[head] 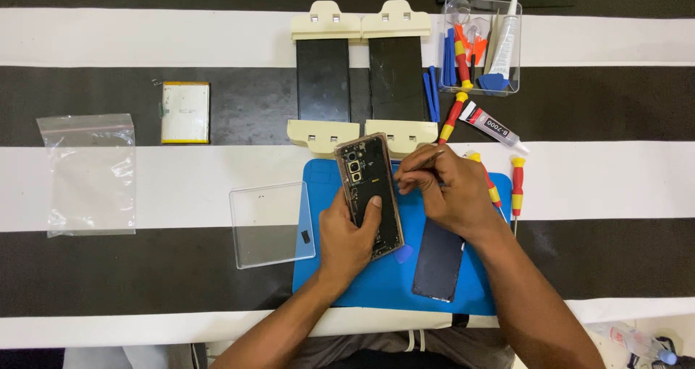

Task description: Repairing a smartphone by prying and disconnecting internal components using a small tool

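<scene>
Our left hand (350, 233) is clamped around the lower half of an opened dark smartphone with a bronze frame and exposed camera modules (368, 192), thumb pressed on its face, holding it tilted above the blue rectangular work mat (376, 278) that lies on the black-and-white striped table (145, 188). Our right hand (445, 188) is pinched shut on a thin metal tool (428, 155), its fingertips meeting just beside the phone's right edge.

Under our right wrist, a dark glossy back cover panel (437, 264) rests on the mat. A small blue triangular pick (403, 253) lies on the mat between the phone and that panel. Just left of the mat sits a clear plastic rectangular lid (269, 223) with a small dark piece on it.

Behind the phone stand two black clamping plates with cream plastic ends (360, 76), side by side. To their right, a clear plastic box of blue and orange tools (481, 47), then a white glue tube with a black label (492, 126) lying near it. Red-and-yellow screwdrivers (517, 184) lie right of the mat. Well to the left we see a white flat battery with a yellow edge (185, 112) and an empty clear zip bag (90, 174).
</scene>
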